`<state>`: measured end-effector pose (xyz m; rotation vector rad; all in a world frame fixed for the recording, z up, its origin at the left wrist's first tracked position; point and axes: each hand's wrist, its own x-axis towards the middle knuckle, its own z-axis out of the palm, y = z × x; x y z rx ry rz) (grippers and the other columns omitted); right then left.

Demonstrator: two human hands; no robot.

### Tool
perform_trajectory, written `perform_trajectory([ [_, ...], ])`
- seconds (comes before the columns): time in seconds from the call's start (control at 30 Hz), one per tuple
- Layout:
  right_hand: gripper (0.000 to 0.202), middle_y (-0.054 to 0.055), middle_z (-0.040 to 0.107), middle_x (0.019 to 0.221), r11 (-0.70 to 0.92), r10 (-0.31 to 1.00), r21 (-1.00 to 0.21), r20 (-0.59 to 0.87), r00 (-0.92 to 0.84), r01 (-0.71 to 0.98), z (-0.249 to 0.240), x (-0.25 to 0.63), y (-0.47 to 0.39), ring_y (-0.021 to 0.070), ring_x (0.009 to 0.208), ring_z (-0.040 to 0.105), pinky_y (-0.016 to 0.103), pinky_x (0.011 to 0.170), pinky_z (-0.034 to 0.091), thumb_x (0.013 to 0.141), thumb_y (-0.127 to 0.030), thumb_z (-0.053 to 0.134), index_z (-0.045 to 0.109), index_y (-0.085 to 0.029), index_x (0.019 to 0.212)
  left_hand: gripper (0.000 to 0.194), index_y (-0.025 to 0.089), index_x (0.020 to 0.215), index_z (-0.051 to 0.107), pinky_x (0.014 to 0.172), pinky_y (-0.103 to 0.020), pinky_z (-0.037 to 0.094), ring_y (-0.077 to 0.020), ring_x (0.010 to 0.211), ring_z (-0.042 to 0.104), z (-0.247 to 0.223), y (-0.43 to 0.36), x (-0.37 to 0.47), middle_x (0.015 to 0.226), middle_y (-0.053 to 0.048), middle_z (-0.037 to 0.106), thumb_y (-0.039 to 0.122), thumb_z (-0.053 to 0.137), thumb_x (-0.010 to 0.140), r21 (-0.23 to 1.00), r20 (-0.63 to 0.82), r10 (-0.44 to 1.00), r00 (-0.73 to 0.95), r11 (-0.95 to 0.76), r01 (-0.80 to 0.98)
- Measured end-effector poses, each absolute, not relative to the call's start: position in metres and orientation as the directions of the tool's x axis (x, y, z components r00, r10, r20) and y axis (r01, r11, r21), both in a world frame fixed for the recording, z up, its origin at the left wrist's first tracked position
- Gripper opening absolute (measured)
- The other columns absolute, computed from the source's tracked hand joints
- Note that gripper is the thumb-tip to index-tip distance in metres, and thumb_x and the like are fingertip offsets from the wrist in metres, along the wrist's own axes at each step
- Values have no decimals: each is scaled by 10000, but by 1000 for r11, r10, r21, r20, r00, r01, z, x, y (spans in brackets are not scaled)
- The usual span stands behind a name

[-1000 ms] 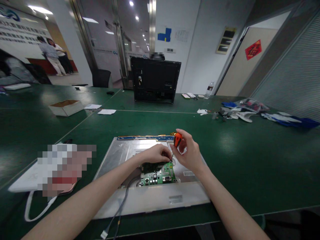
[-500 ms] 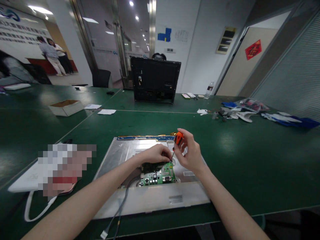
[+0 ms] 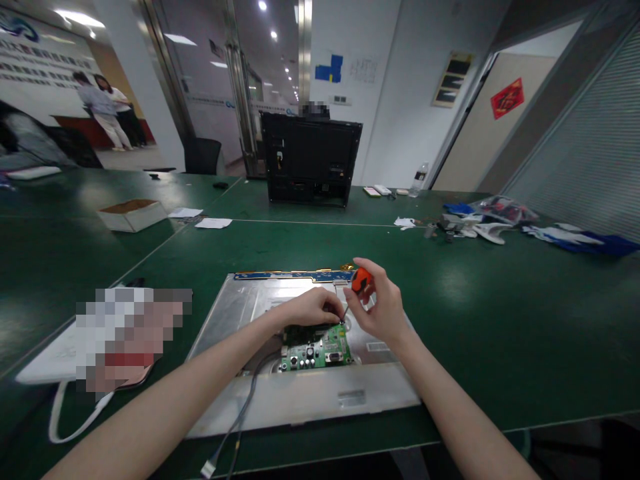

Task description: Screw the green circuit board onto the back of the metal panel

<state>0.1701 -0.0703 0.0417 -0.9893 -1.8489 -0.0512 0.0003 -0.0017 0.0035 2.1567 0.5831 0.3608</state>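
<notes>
A silver metal panel (image 3: pixel 370 393) lies flat on the green table, with a blue strip (image 3: pixel 275 276) along its far edge. On it sits a green circuit board (image 3: pixel 323 348). My right hand (image 3: pixel 380 303) grips an orange and black screwdriver (image 3: pixel 361 281), whose tip points down at the board's upper right corner. Beside that tip, my left hand (image 3: pixel 317 308) has its fingers pressed together over the board's far edge; what they hold, if anything, is hidden. A grey cable (image 3: pixel 247 403) runs from the board to the near edge.
A white object (image 3: pixel 55 353) and a blurred pink one lie at left with a white cable. Farther off are an open box (image 3: pixel 133 217), papers (image 3: pixel 214 223), a black monitor (image 3: pixel 313 160), a bottle (image 3: pixel 419 179) and a pile of bags (image 3: pixel 505 209). People stand at back left.
The screwdriver handle has turned and tilted slightly to the right in my right hand, whose fingers have shifted around it. My left hand stays in place.
</notes>
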Motion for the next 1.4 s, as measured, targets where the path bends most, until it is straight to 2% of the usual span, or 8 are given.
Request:
perform_trajectory([
  [0.2, 546, -17, 604, 785, 677, 636, -433, 751, -177, 595, 42, 170, -71, 95, 529, 517, 226, 512, 454, 798, -196, 521, 375, -245, 1322, 126, 122, 846, 688, 639, -212, 443, -133, 693, 594, 4, -2, 0, 762, -18, 680, 156, 617, 747, 808, 40, 527, 849, -517, 282],
  [0.6, 449, -58, 514, 685, 663, 550, -306, 818, -168, 683, 39, 170, -66, 79, 481, 457, 211, 473, 402, 811, -263, 600, 449, -262, 1234, 108, 116, 821, 684, 625, -207, 435, -127, 672, 590, 3, -2, 0, 736, -20, 668, 141, 608, 749, 798, 53, 527, 848, -533, 281],
  [0.93, 523, -28, 570, 748, 652, 659, -432, 730, -183, 624, 39, 172, -70, 91, 517, 499, 223, 501, 430, 812, -207, 522, 372, -238, 1312, 140, 113, 859, 691, 640, -212, 440, -134, 692, 585, 5, -3, 0, 772, -27, 677, 162, 614, 753, 796, 40, 524, 851, -531, 289],
  [1.17, 438, -54, 522, 668, 642, 601, -349, 782, -165, 683, 38, 170, -67, 81, 478, 468, 206, 476, 403, 815, -239, 575, 434, -235, 1231, 136, 114, 845, 700, 641, -212, 430, -133, 686, 584, 5, -2, 0, 753, -23, 678, 166, 616, 751, 764, 54, 527, 848, -569, 305],
  [1.4, 450, -42, 533, 690, 647, 611, -355, 771, -180, 675, 40, 171, -68, 91, 495, 478, 217, 488, 408, 815, -261, 578, 431, -230, 1239, 111, 119, 811, 696, 634, -211, 428, -128, 668, 574, 7, -3, 0, 713, -12, 661, 180, 625, 751, 775, 67, 524, 849, -563, 287],
])
